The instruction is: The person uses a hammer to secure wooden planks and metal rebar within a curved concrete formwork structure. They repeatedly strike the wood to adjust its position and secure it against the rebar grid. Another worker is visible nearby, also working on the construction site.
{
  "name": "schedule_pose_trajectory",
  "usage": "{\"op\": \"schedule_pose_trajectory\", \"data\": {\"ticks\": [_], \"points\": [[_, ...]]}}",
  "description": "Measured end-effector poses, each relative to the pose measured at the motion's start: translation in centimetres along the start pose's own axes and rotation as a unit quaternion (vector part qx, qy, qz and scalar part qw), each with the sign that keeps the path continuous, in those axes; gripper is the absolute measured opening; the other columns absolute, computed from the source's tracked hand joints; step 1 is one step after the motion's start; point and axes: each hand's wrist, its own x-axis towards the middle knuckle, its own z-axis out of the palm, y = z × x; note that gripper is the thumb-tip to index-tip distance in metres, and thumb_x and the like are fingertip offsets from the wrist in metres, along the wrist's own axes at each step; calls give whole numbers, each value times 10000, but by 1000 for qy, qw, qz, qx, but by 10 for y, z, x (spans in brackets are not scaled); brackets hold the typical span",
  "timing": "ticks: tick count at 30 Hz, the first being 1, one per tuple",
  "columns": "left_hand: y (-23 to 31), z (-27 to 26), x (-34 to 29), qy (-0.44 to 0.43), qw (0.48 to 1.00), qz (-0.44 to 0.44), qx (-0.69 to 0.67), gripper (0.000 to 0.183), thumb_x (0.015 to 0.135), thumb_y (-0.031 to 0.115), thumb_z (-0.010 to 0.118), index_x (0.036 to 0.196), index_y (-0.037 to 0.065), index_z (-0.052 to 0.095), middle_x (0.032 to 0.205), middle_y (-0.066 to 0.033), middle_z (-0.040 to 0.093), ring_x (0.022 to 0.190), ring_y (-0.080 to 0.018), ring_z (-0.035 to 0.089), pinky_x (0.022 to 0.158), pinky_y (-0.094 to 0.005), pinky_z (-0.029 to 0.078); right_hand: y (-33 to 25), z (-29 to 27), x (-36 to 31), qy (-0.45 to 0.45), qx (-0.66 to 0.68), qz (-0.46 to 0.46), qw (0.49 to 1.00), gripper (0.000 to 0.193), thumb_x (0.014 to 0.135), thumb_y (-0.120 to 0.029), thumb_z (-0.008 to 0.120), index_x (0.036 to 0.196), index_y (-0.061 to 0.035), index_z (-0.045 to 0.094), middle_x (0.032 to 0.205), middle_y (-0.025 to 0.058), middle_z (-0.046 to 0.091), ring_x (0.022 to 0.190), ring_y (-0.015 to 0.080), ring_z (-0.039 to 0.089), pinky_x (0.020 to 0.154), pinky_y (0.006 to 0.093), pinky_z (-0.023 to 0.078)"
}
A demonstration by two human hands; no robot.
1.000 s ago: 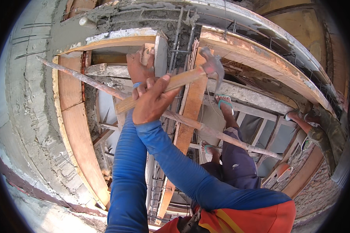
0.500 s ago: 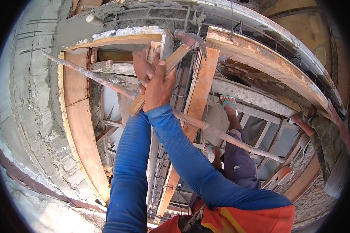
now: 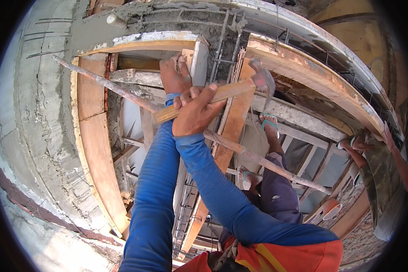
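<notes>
Hammer (image 3: 235, 90), one, right hand (image 3: 196, 110) gripping, axis eight-to-two o'clock, head (image 3: 263, 81) at two, left hand (image 3: 175, 77) at one block (image 3: 188, 55), grip unclear

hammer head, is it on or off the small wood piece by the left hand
Off: the hammer head shows well to the right of the small wood piece, a gap between them. The right hand grips its handle.

The right hand (image 3: 196, 111) partly hides the hammer handle (image 3: 233, 91), and the hammer head (image 3: 262, 80) is blurred.
</notes>
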Motion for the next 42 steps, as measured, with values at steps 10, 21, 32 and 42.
{"op": "schedule_pose_trajectory", "data": {"ticks": [10, 21, 32, 42], "points": [[-3, 4, -1, 19, 999, -14, -32, 202, 998, 206, 566, 1044, 27, 649, 986, -202, 579, 912, -407, 593, 821, -477, 470, 9, -3, 12, -51, -117, 135, 983, 177, 1071, -323, 448, 1059, -146, 452, 675, -31, 436, 463, 95, 424, 407, 278, 380], [-1, 5, 5, 27, 998, -22, -56, 189, 991, 199, 574, 1006, 16, 614, 976, -203, 591, 901, -405, 595, 804, -480, 468, -13, -13, 20, -91, -128, 157, 975, 214, 1064, -321, 464, 1136, -121, 441, 682, -22, 401, 477, 82, 384, 410, 269, 350], [-10, 4, -1, 47, 998, 20, -35, 192, 987, 201, 582, 982, 9, 588, 973, -218, 590, 891, -432, 585, 795, -505, 460, -26, -19, 13, -69, -123, 119, 983, 256, 1034, -341, 506, 1145, -125, 426, 696, -5, 430, 487, 112, 432, 396, 287, 358], [-10, 5, -1, 52, 997, 19, -51, 181, 976, 175, 599, 975, -5, 579, 964, -227, 604, 897, -435, 599, 791, -493, 474, -17, -5, 13, -6, -66, 54, 996, 186, 1044, -311, 491, 1105, -137, 465, 661, -22, 416, 478, 93, 400, 408, 275, 324]]}}
